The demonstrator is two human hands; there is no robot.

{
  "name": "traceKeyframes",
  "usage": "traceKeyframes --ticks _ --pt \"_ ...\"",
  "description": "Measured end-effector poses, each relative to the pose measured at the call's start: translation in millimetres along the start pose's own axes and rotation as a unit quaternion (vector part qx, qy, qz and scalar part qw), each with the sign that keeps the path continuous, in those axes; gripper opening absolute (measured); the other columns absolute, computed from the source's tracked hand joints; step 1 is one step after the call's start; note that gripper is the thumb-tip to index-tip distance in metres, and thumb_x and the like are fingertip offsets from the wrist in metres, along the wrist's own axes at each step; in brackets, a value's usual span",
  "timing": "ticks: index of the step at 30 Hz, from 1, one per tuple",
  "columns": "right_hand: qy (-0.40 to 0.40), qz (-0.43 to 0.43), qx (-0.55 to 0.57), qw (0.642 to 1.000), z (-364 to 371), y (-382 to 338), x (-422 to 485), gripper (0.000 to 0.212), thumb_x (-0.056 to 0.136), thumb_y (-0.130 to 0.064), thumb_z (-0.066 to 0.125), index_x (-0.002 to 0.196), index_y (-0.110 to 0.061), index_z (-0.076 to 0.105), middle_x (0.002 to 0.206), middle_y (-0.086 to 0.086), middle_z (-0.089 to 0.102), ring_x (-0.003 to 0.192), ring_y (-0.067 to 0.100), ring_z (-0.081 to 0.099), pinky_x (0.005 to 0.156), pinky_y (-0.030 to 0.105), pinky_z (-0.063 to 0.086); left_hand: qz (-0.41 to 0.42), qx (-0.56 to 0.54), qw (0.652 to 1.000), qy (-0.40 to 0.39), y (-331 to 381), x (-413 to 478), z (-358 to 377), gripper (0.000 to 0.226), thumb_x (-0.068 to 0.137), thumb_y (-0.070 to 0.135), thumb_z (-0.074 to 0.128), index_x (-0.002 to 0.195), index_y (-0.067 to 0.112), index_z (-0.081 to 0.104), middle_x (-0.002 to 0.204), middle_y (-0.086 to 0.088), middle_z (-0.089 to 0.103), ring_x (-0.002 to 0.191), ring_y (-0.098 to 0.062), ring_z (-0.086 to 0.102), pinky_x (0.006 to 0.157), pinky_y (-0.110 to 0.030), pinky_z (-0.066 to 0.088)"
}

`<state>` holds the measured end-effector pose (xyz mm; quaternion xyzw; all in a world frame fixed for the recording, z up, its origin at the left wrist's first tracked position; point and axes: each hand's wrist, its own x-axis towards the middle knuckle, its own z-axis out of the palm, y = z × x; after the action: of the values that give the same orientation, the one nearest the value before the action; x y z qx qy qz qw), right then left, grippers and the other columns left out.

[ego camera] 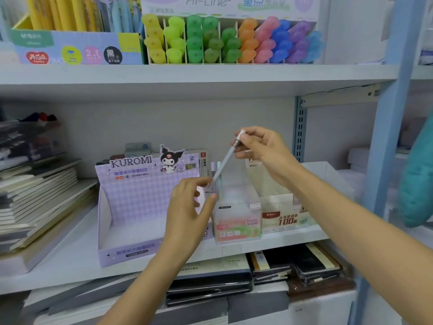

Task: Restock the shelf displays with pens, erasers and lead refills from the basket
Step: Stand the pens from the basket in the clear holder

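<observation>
A pale lilac mechanical pencil (225, 161) slants over the clear Fruit Soda display box (236, 221) on the middle shelf. My right hand (262, 151) pinches its upper end near the white cap. My left hand (189, 207) pinches its lower tip just above the box's left rim. Two pastel pens (216, 167) stand in the box behind it. The purple Kuromi lead-refill display (131, 207) stands to the left with its tray showing no stock. The basket is out of view.
A white M&G lead-refill box (284, 219) stands right of the clear box. Notebooks (35, 195) are stacked at the left. Highlighters (232, 41) and a pen box (70, 46) fill the upper shelf. Dark notebooks (269, 270) lie on the shelf below. A blue upright (389, 146) bounds the right.
</observation>
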<state>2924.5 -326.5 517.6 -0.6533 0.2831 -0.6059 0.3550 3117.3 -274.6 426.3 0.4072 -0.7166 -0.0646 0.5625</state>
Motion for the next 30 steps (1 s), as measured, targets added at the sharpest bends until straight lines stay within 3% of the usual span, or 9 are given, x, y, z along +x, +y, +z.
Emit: traceKeyframes --ticks 2,4,7,11,20,24,28,30 --pt "0.04 -0.02 -0.067 0.997 -9 0 6 0.017 0.098 -0.006 0.052 0.111 0.001 0.061 0.099 0.017 0.068 0.081 0.017 0.068 0.072 0.021 0.058 0.077 0.092 0.992 -0.034 -5 -4 0 0.03 0.092 0.02 0.063 0.122 0.022 0.061 0.128 0.014 0.053 0.119 -0.008 0.044 0.099 -0.011 0.032" --pt "0.051 -0.029 -0.139 0.989 -12 6 9 0.018 0.099 -0.005 0.051 0.112 0.003 0.06 0.1 0.017 0.067 0.085 0.014 0.068 0.073 0.02 0.057 0.1 0.144 0.982 -0.073 -10 -7 2 0.029 0.093 0.021 0.063 0.122 0.021 0.064 0.136 0.01 0.052 0.128 -0.009 0.041 0.104 -0.012 0.024" --pt "0.025 -0.023 -0.214 0.976 -8 22 10 0.017 0.099 -0.004 0.049 0.111 0.001 0.06 0.097 0.013 0.067 0.087 0.012 0.068 0.073 0.018 0.057 0.093 0.159 0.979 -0.083 -14 -10 4 0.021 0.093 0.02 0.063 0.114 0.02 0.069 0.139 0.005 0.053 0.131 -0.015 0.043 0.106 -0.023 0.029" --pt "-0.007 -0.031 -0.273 0.962 2 43 11 0.017 0.098 -0.004 0.05 0.109 -0.001 0.063 0.096 0.012 0.068 0.088 0.016 0.068 0.077 0.022 0.058 0.087 0.16 0.98 -0.08 -15 -9 5 0.019 0.094 0.021 0.062 0.112 0.021 0.069 0.14 0.005 0.052 0.131 -0.016 0.044 0.104 -0.025 0.032" --pt "-0.053 -0.021 -0.317 0.947 -2 43 20 0.019 0.099 -0.005 0.05 0.111 0.001 0.063 0.097 0.014 0.07 0.088 0.017 0.07 0.077 0.022 0.058 0.089 0.161 0.98 -0.075 -15 -11 4 0.016 0.093 0.022 0.063 0.107 0.022 0.071 0.138 0.002 0.054 0.127 -0.02 0.048 0.1 -0.037 0.044" --pt "-0.055 -0.035 -0.316 0.946 3 45 19 0.018 0.098 -0.007 0.052 0.115 -0.009 0.056 0.089 0.013 0.07 0.083 0.018 0.071 0.074 0.024 0.059 0.098 0.168 0.979 -0.067 -17 -10 5 0.016 0.091 0.021 0.066 0.106 0.021 0.073 0.135 -0.001 0.057 0.124 -0.023 0.051 0.097 -0.037 0.045" --pt "-0.034 -0.071 -0.427 0.901 6 53 22 0.012 0.093 -0.009 0.06 0.103 -0.012 0.066 0.088 0.006 0.071 0.079 0.016 0.068 0.082 0.037 0.057 0.105 0.171 0.978 -0.065 -18 -11 6 0.016 0.091 0.02 0.066 0.105 0.02 0.073 0.135 -0.001 0.057 0.124 -0.023 0.052 0.097 -0.036 0.044" --pt "-0.036 -0.081 -0.472 0.877 8 56 22 0.017 0.091 -0.011 0.065 0.106 -0.008 0.071 0.096 0.006 0.071 0.083 0.013 0.064 0.086 0.033 0.054 0.105 0.17 0.978 -0.066 -18 -10 5 0.017 0.091 0.021 0.065 0.107 0.02 0.072 0.136 -0.001 0.056 0.125 -0.023 0.05 0.099 -0.034 0.041"
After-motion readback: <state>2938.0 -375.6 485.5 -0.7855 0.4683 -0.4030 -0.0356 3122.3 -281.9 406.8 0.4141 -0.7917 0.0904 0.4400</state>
